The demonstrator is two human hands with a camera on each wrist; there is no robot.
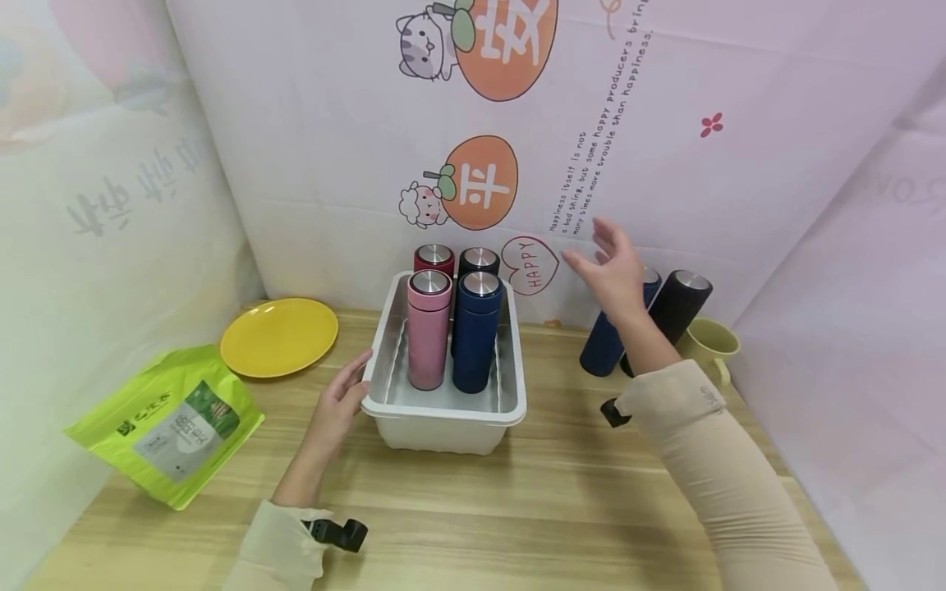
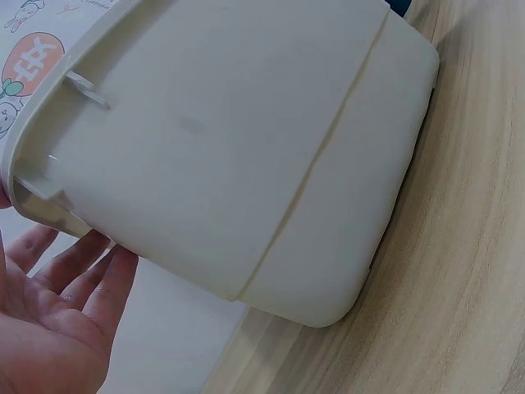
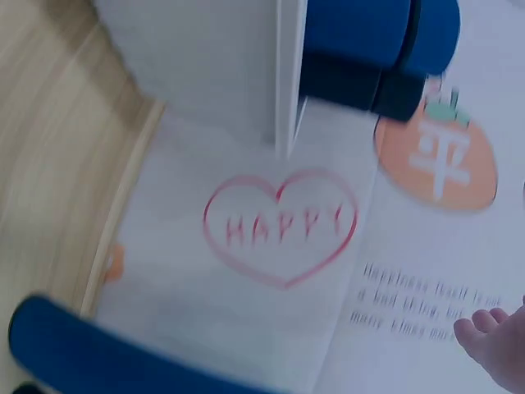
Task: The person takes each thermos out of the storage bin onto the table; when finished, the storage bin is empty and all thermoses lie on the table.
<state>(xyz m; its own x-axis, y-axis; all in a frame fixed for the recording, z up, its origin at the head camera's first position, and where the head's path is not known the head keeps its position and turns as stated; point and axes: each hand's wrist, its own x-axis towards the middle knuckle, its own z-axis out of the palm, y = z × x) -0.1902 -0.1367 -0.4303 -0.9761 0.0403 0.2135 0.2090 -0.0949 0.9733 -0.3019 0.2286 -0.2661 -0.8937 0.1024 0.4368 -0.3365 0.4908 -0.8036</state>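
A white plastic bin (image 1: 447,414) stands on the table and holds several upright flasks: a pink flask (image 1: 428,345) and a blue flask (image 1: 475,341) in front, a red flask (image 1: 434,257) and a black flask (image 1: 479,260) behind. My left hand (image 1: 340,398) touches the bin's left side at the rim; in the left wrist view its loosely extended fingers (image 2: 113,283) meet the wall under the rim. To the right, my right hand (image 1: 617,271) is raised with nothing in it, fingers spread. Near it stand another blue flask (image 1: 606,341) and another black flask (image 1: 680,304), partly hidden by the arm.
A yellow-green mug (image 1: 709,341) stands at the right behind the right forearm. On the left are a yellow plate (image 1: 279,336) and a green pouch (image 1: 173,423). Printed cloth walls (image 1: 318,164) enclose the wooden table (image 1: 458,525) at the back and sides.
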